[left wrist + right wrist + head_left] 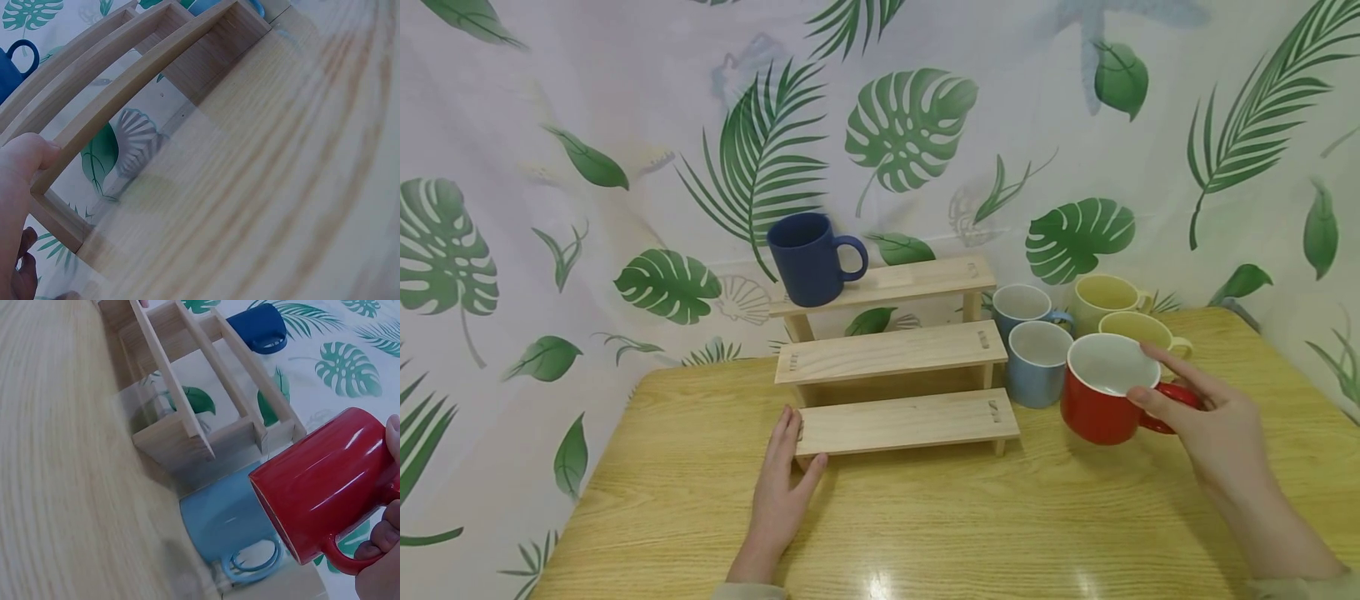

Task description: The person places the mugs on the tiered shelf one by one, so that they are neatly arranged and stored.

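My right hand [1221, 425] grips a red mug [1097, 408] with a white inside, fingers at its handle and the thumb by the rim. The right wrist view shows this mug [325, 481] raised above the table, in front of a light blue mug [225, 512]. My left hand [782, 483] holds the left end of the lowest step of a three-step wooden rack [910, 425]. In the left wrist view the thumb [31, 153] presses on that step's front edge. A dark blue mug [808, 262] stands upright on the left of the top step, its handle pointing right.
Right of the rack stand two light blue mugs, one in front [1037, 375] and one behind [1018, 304]. Two yellow mugs, one farther back [1101, 312] and one nearer [1153, 333], are beside them. A leaf-patterned cloth [587, 250] hangs behind the wooden table [925, 533].
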`<state>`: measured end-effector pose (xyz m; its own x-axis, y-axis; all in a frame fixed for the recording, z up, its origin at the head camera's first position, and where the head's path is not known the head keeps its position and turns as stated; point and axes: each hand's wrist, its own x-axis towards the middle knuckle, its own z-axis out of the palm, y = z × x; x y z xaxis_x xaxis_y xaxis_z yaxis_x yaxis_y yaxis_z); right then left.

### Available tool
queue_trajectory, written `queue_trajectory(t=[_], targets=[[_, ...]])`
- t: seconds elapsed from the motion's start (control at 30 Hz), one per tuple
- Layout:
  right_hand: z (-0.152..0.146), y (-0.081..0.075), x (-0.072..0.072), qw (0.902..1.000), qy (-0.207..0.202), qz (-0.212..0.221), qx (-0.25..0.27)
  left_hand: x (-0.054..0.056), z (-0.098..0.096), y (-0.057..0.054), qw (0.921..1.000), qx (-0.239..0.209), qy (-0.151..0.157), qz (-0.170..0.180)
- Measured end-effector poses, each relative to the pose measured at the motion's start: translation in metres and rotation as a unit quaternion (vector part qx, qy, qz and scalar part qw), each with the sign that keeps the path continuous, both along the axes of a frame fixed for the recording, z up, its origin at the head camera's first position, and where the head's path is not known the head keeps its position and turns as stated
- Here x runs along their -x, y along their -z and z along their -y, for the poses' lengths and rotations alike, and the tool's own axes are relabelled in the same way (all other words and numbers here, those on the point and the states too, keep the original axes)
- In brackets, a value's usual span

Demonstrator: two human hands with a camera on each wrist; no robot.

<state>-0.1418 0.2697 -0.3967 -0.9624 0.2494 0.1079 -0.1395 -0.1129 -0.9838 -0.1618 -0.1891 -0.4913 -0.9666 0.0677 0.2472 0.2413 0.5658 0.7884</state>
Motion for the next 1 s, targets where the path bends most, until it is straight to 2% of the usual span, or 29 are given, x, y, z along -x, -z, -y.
queue_trajectory(t=[0.13,0.4,0.63,0.9,1.0], targets=[[0.009,-0.008,0.006,0.9997,-0.022,-0.011,0.008,0.000,0.001,0.001,1.0000,0.002,-0.002,0.000],[0.030,-0.028,0.020,0.9984,-0.039,-0.031,-0.027,0.001,0.002,0.004,1.0000,-0.002,0.000,-0.009],[0.046,-0.044,0.037,0.9952,-0.066,-0.066,0.029,0.002,0.002,0.005,1.0000,-0.001,0.000,-0.008],[0.066,-0.060,0.054,0.9946,-0.064,-0.077,0.030,0.002,0.001,0.003,1.0000,-0.002,0.002,-0.005],[0.073,-0.064,0.061,0.9927,-0.075,-0.085,0.043,0.002,0.001,0.002,1.0000,-0.003,0.002,-0.005]])
